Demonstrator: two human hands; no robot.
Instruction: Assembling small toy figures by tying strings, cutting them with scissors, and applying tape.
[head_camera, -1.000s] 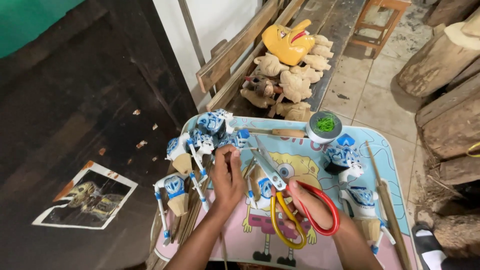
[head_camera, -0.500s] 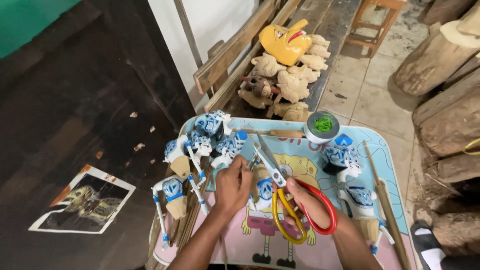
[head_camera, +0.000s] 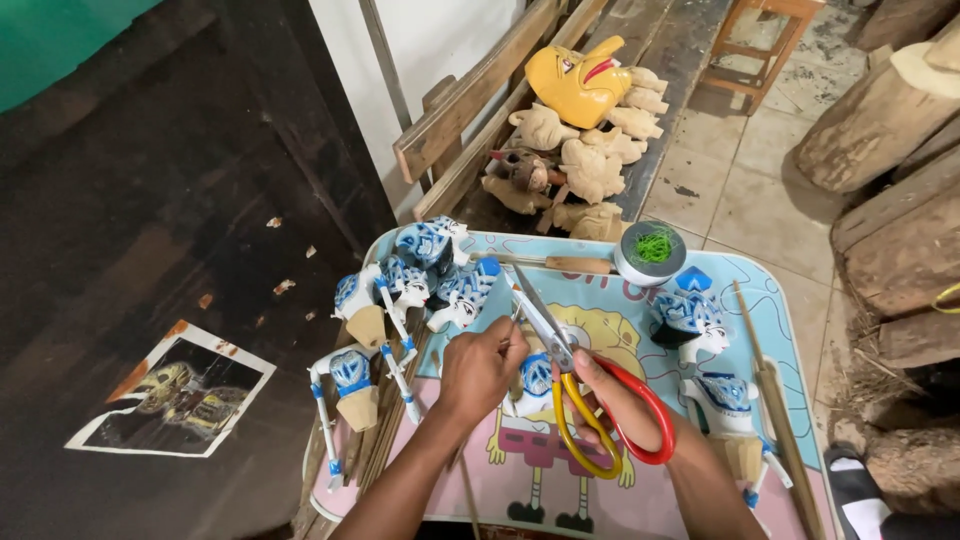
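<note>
Head view: I'm holding the scissors (head_camera: 590, 400) in my right hand (head_camera: 625, 405), grip closed through the red and yellow loops, blades parted and pointing toward eleven o'clock. My left hand (head_camera: 480, 368) is pinching a small blue-and-white puppet piece (head_camera: 533, 380) at the centre of the surface (head_camera: 790, 300), grip closed on it, just beside the blades. To cut cleanly, I'm judging it best to keep the piece pinched close to the blades, fingertips clear of them. At nine o'clock, finished blue-and-white puppets (head_camera: 400, 290) are lying in a cluster; another puppet (head_camera: 700, 330) is resting at three o'clock. At one o'clock a tape roll (head_camera: 650, 255) is sitting near the edge, and beyond it at twelve, a yellow mask (head_camera: 578, 85) with unpainted carvings (head_camera: 585, 165).
</note>
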